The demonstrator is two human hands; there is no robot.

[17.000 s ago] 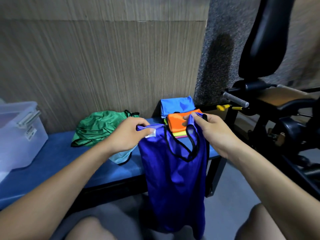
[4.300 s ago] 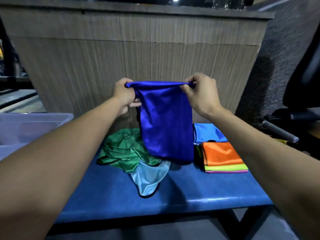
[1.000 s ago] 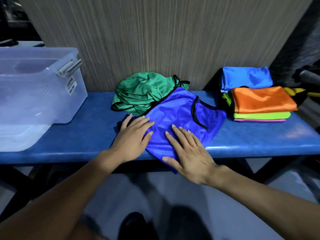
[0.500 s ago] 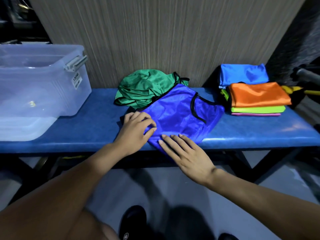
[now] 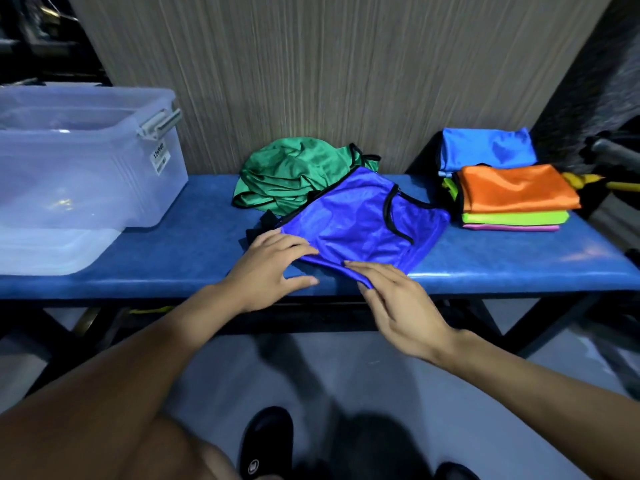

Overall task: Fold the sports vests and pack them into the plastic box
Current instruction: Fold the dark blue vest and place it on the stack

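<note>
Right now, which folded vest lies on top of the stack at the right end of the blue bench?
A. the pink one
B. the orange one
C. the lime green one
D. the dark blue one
B: the folded orange satin vest tops the stack, with lime green and pink layers showing beneath it.

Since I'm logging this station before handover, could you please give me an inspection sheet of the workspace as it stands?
Surface: blue bench, padded, against a wood-grain wall.
Job's things: royal blue vest flat on bench; green vest crumpled behind it; folded stack, orange on top; folded blue vest behind; plastic box at left, no vests visible inside.
Clutter: box lid in front of box.
Grippers: left hand and right hand open at the vest's near edge.
Cables: nothing seen.
Surroundings: gym equipment at right.
</note>
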